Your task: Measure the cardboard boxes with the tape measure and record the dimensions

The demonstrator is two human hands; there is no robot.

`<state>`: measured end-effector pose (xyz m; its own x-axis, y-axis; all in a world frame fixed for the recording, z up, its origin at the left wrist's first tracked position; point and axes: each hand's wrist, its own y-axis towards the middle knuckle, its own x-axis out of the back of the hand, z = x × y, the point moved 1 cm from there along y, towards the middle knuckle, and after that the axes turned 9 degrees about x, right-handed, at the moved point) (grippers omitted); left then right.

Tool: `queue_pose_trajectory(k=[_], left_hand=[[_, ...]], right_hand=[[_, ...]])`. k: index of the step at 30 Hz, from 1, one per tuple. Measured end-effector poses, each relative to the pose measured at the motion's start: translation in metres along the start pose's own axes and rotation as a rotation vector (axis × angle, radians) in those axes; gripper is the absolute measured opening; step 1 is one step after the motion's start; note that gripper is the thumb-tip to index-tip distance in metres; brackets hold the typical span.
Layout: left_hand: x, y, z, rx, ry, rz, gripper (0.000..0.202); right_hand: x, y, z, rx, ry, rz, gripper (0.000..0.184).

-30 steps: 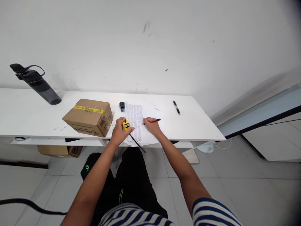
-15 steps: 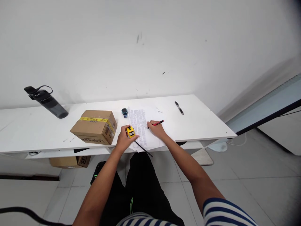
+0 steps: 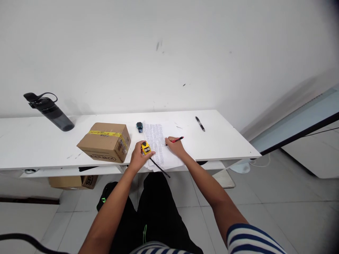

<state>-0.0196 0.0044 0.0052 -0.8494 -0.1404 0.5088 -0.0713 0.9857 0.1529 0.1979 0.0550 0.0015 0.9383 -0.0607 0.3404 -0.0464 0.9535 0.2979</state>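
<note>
My left hand (image 3: 140, 157) is closed around a small yellow tape measure (image 3: 145, 148) at the left edge of a printed sheet of paper (image 3: 156, 141); a thin black strap (image 3: 159, 168) trails from it over the desk's front edge. My right hand (image 3: 176, 146) grips a red pen (image 3: 176, 140), its tip resting on the right side of the paper. Both hands rest on the white desk (image 3: 39, 148).
A taped cardboard box (image 3: 106, 141) sits left of my hands. A small dark watch-like object (image 3: 139, 126) lies beyond the paper, a black pen (image 3: 200, 123) to the right, a dark water bottle (image 3: 50, 111) far left. Another carton (image 3: 72, 181) stands under the desk.
Only the camera view has shifted slightly. Both hands stay in place on the paper with the tape measure and red pen.
</note>
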Motion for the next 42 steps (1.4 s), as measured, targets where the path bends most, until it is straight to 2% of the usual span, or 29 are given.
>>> queue_pose_trajectory(k=[2, 5, 11, 16, 24, 30, 34, 37, 39, 42], left_hand=[[0.000, 0.001, 0.001, 0.001, 0.003, -0.008, 0.063], [0.001, 0.002, 0.004, 0.028, 0.000, 0.001, 0.066], [0.000, 0.004, 0.010, 0.052, -0.122, 0.041, 0.084], [-0.001, 0.004, 0.011, 0.044, -0.100, 0.014, 0.082], [0.000, 0.002, 0.007, 0.031, -0.053, 0.003, 0.070], [0.005, -0.008, 0.005, 0.047, -0.045, -0.012, 0.062], [0.009, -0.016, 0.005, 0.034, -0.044, -0.027, 0.060], [0.012, -0.020, 0.003, -0.005, -0.027, -0.062, 0.058], [0.012, -0.023, 0.000, -0.050, -0.019, -0.084, 0.056], [0.012, -0.028, -0.004, -0.046, -0.039, -0.116, 0.052]], right_hand=[[0.000, 0.000, 0.000, -0.017, 0.008, -0.032, 0.038], [0.000, 0.001, 0.001, -0.022, 0.015, -0.009, 0.037], [0.000, 0.001, 0.002, -0.025, 0.019, -0.025, 0.034], [-0.001, 0.000, 0.000, -0.012, 0.019, -0.067, 0.034], [-0.001, 0.002, -0.007, -0.021, 0.006, -0.062, 0.032], [-0.001, -0.006, 0.005, 0.100, -0.022, -0.090, 0.036], [-0.006, -0.005, -0.008, 0.274, -0.149, -0.138, 0.034], [-0.014, 0.002, -0.024, 0.183, -0.287, -0.188, 0.048], [-0.019, 0.005, -0.030, 0.121, -0.332, -0.156, 0.058], [-0.020, 0.005, -0.020, 0.149, -0.322, -0.107, 0.062]])
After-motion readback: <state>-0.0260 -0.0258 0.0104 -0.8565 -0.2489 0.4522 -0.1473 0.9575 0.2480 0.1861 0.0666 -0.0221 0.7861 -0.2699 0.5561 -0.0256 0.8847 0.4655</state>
